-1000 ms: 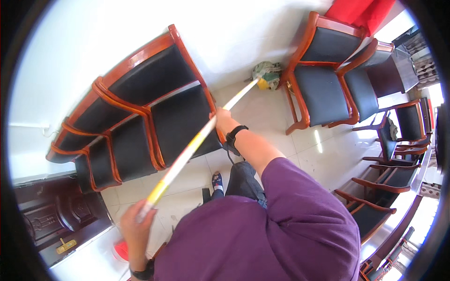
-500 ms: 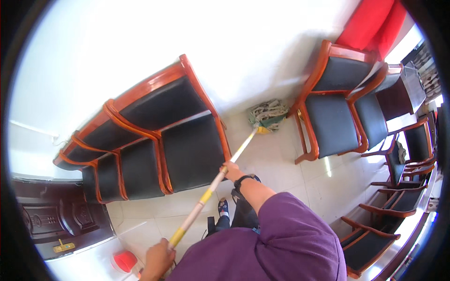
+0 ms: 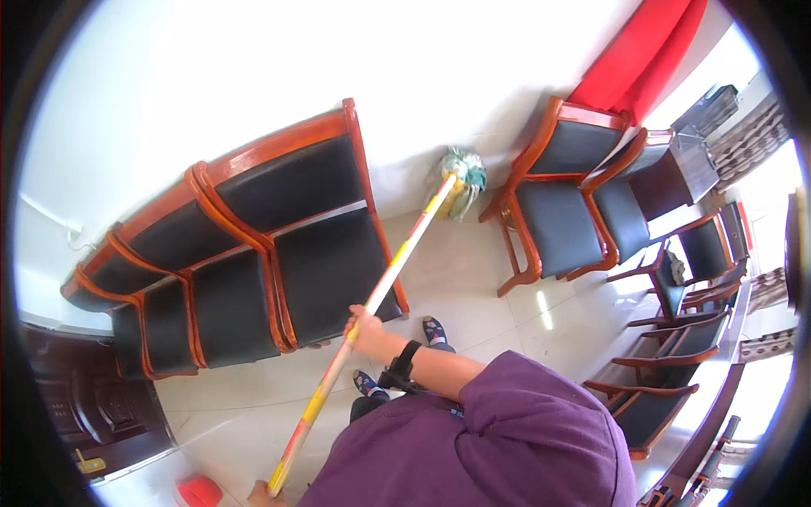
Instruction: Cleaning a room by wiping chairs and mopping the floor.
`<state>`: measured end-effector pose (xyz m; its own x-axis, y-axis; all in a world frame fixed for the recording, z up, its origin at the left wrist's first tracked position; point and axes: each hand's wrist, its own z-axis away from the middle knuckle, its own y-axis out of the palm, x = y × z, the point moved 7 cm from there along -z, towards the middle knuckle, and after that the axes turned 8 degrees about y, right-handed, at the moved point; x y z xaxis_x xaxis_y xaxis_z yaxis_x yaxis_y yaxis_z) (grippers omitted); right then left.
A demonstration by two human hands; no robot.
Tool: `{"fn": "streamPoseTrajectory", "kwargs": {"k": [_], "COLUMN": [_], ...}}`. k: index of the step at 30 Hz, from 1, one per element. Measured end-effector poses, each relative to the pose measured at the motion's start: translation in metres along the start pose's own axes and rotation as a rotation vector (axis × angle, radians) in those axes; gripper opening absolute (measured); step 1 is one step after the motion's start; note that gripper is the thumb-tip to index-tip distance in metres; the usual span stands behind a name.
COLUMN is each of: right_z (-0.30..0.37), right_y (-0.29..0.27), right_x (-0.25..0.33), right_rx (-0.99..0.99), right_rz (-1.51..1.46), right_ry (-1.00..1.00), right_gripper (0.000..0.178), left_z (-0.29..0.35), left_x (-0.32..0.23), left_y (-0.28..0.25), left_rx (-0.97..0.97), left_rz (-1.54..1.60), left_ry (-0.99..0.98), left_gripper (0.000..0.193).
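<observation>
A mop with a long yellow, white and red pole (image 3: 325,384) slants from the lower left up to the wall. My right hand (image 3: 363,328), with a black band on its wrist, is closed round the middle of the pole. Low at the frame's bottom, my left hand (image 3: 266,495) grips the pole's near end and is partly cut off. The grey-green cloth mop head (image 3: 463,176) shows against the foot of the white wall, between the two groups of chairs, its strands hanging down. Whether it touches the wall or the floor, I cannot tell.
Joined black-padded wooden chairs (image 3: 325,266) line the wall at left. More chairs (image 3: 557,224) stand right of the mop head, below a red cloth (image 3: 638,63). Further chairs (image 3: 676,397) run down the right side. A dark door (image 3: 93,397) and red bucket (image 3: 199,492) are lower left.
The mop head has gone from spread on the floor to bunched and higher in view. Both hands keep their hold; the right one is now further left and lower. My view has shifted.
</observation>
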<state>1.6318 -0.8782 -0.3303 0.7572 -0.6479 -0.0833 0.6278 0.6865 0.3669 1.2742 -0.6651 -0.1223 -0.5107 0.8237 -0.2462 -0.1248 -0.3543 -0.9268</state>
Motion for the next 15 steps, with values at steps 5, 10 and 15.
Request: {"fn": "streamPoseTrajectory", "kwargs": {"k": [5, 10, 15], "right_z": [0.069, 0.067, 0.033], "right_y": [0.038, 0.050, 0.049], "right_x": [-0.047, 0.049, 0.157], "right_rx": [0.141, 0.159, 0.143], "right_rz": [0.100, 0.150, -0.030], "right_ry": [0.057, -0.284, -0.155], "right_gripper": [0.023, 0.021, 0.021], "left_z": [0.008, -0.082, -0.172], "left_x": [0.125, 0.050, -0.045], "left_y": [0.073, 0.096, 0.071], "left_rx": [0.003, 0.010, -0.039], "left_rz": [0.072, 0.012, -0.041], "left_ry": [-0.089, 0.070, 0.181], "left_gripper": [0.025, 0.022, 0.018]}}
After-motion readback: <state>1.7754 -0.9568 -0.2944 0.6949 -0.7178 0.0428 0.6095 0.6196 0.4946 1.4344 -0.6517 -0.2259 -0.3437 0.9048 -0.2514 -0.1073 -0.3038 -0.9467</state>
